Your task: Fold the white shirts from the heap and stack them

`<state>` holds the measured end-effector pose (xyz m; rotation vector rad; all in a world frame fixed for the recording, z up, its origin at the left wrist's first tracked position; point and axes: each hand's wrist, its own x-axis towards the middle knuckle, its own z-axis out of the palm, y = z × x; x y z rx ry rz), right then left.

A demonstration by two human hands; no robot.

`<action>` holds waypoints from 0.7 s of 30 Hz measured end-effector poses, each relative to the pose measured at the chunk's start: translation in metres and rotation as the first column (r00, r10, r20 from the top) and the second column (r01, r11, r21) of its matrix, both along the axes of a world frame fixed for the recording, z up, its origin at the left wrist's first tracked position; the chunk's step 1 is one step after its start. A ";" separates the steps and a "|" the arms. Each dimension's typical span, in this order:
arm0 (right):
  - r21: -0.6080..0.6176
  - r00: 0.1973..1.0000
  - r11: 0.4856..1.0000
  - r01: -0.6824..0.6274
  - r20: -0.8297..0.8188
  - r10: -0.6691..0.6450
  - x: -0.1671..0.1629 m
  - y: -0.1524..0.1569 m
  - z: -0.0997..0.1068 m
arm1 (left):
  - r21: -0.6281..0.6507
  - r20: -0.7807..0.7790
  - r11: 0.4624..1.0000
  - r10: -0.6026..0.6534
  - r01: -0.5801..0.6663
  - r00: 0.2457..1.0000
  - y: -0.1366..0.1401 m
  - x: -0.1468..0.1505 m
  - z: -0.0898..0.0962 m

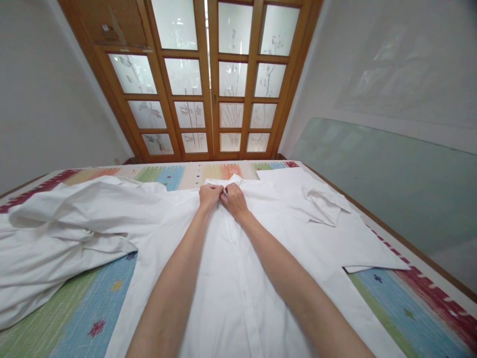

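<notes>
A white button-up shirt [219, 278] lies spread out with its collar [223, 181] at the far end and its front placket running toward me. At the top of the placket, just below the collar, my left hand [210, 195] pinches the shirt with bent fingers. My right hand [234, 198] meets it there, its fingers also closed on the fabric. The fingertips of both hands almost touch. Whatever small part sits between them, perhaps a button, is too small to make out.
Bunched white cloth [67, 228] lies on the left. More folded white fabric [324, 204] is on the right, by the sleeve. Everything rests on a patterned, colourful cover [85, 303]. Wooden glass-paned doors [212, 89] stand behind, and a pale glass panel [372, 179] leans along the right.
</notes>
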<state>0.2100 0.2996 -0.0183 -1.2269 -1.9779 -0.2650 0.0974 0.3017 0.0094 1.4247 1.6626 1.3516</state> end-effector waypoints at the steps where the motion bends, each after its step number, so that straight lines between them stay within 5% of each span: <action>1: 0.002 1.000 1.000 0.003 0.002 -0.003 0.000 -0.001 0.000 | -0.003 0.013 1.000 0.011 -0.011 1.000 0.001 0.000 -0.002; 21: -0.057 0.989 0.991 0.122 0.085 -0.117 -0.008 -0.010 0.008 | -0.049 0.072 0.995 0.093 -0.090 0.993 -0.002 0.007 0.004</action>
